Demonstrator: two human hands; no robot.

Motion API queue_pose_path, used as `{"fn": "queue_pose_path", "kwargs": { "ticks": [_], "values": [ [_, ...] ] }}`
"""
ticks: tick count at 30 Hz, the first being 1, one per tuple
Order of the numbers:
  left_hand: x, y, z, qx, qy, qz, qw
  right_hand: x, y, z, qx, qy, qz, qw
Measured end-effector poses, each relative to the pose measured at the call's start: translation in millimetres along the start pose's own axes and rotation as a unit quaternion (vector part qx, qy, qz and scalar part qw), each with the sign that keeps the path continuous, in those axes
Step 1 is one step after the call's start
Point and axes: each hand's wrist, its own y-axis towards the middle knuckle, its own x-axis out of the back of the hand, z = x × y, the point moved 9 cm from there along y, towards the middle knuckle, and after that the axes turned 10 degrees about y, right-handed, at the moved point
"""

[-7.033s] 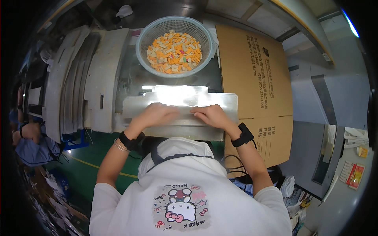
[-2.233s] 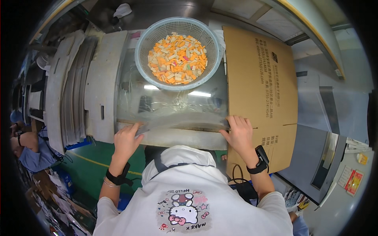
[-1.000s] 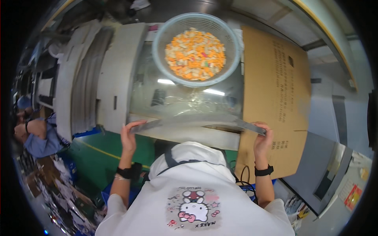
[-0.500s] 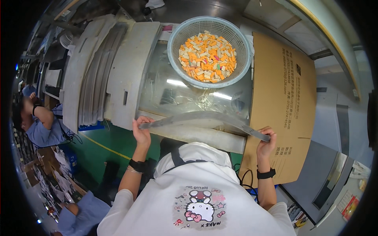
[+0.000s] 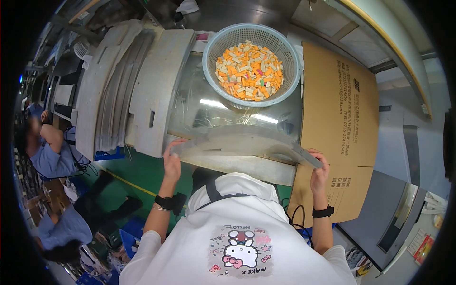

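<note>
A thin, flexible grey sheet [image 5: 237, 140], partly see-through, stretches between my hands over the front edge of the bench. Its middle bows upward and away from me. My left hand [image 5: 172, 161] grips the left end, fingers bent over the edge. At the opposite end my right hand [image 5: 320, 167] is closed on the corner, with the thumb side up. Beyond the sheet, a round pale-blue perforated basket [image 5: 209, 71] holds many small orange and beige pieces [image 5: 249, 71], with a few green and pink ones among them.
The basket stands on a shiny bench top [image 5: 190, 107]. Stacked grey boards [image 5: 114, 90] and a pale slotted board [image 5: 159, 90] lie on the left. Flat brown cardboard [image 5: 339, 128] covers the right. Two people in blue are at the left, one [image 5: 57, 152] seated near the boards.
The sheet has tilted, showing more of its broad face than the near edge-on view before. Both hands have shifted only slightly. The person at lower left has moved.
</note>
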Motion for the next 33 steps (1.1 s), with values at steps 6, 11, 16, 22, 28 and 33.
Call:
{"fn": "queue_pose_path", "kwargs": {
  "ticks": [6,11,16,22,28,33],
  "values": [
    [-1,-2,10,0.119,0.085,0.036,0.989,-14,-3,0,-0.057,0.017,0.067,0.996],
    [7,3,14,0.101,0.143,0.044,0.984,5,-3,-16,-0.089,-0.163,-0.018,0.982],
    [-2,11,2,0.034,0.123,0.116,0.985,30,4,-32,-0.129,-0.104,-0.012,0.986],
    [-2,23,-29,-0.042,0.153,0.145,0.977,-1,20,17,0.052,-0.125,0.095,0.986],
    [-40,33,-71,-0.176,0.361,0.104,0.910,-34,30,36,0.170,-0.312,0.119,0.927],
    [-51,15,-73,-0.224,0.458,0.023,0.860,-37,23,36,0.218,-0.409,0.081,0.882]
  ]
}}
